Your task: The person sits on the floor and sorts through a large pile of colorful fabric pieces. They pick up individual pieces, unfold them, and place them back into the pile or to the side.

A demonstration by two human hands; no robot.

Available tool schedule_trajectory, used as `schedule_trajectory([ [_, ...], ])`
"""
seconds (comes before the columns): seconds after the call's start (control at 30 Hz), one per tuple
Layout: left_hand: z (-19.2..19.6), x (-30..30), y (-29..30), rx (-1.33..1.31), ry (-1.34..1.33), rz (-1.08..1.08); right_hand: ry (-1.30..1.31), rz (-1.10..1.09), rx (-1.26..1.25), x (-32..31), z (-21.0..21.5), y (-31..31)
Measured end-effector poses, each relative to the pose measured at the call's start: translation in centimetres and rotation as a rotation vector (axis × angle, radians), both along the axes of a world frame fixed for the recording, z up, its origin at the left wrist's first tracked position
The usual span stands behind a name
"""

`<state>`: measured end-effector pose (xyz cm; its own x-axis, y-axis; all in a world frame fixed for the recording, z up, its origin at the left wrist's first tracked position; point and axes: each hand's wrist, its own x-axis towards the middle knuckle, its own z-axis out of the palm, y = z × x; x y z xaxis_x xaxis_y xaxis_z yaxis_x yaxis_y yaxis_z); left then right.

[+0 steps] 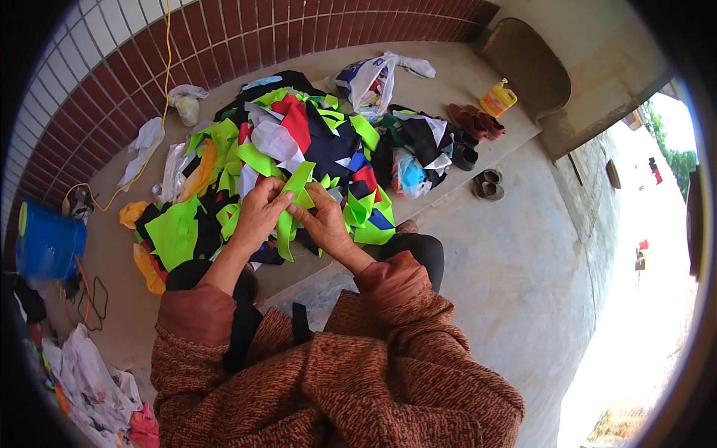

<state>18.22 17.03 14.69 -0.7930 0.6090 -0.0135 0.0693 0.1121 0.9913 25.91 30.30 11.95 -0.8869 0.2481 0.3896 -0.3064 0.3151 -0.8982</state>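
Note:
Between my two hands is a bright lime-green fabric strip, one end pointing up and the other hanging down. My left hand pinches it from the left side, fingers closed. From the right, my right hand grips the same strip with its thumb and fingers pressed together. Just beyond both hands lies a big heap of fabric scraps in lime green, navy, white, red and black. A wide lime-green scrap rests at the heap's near left.
A white plastic bag stands behind the heap, and a yellow jug with dark red shoes sits at the far right. On the left are a blue bucket and a yellow cord. A low step edge runs beside the heap.

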Motion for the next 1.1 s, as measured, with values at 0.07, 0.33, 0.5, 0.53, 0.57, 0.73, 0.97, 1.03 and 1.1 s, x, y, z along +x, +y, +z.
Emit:
schedule_trajectory([
  [0.07,-0.1,0.2,-0.4,0.028,-0.034,0.028,-0.043,0.04,-0.14,0.0,-0.3,-0.4],
  [0.33,0.9,-0.1,-0.6,0.05,-0.094,-0.034,-0.105,0.1,-0.557,0.1,0.1,-0.1],
  [0.5,0.7,-0.2,-1.0,0.111,-0.144,0.0,-0.136,0.123,-0.656,0.1,0.1,-0.1],
  [0.53,0.7,-0.3,-0.9,0.138,-0.176,0.001,-0.135,0.134,-0.712,0.0,0.1,-0.1],
  [0.57,0.8,-0.3,-1.0,0.165,-0.208,0.001,-0.134,0.144,-0.768,-0.1,0.1,-0.1],
  [0.73,1.5,-0.4,-1.0,0.368,-0.416,0.085,-0.069,0.246,-1.109,-0.5,0.7,0.3],
  [0.97,2.2,-0.6,-1.6,0.656,-0.72,0.089,-0.036,0.351,-1.011,-0.2,1.1,0.6],
  [1.03,2.9,-0.4,-1.4,0.68,-0.763,0.106,-0.038,0.301,-0.89,0.1,1.1,0.1],
  [1.1,2.9,-0.3,-1.4,0.636,-0.709,0.121,-0.061,0.304,-0.709,0.4,1.1,0.0],
])
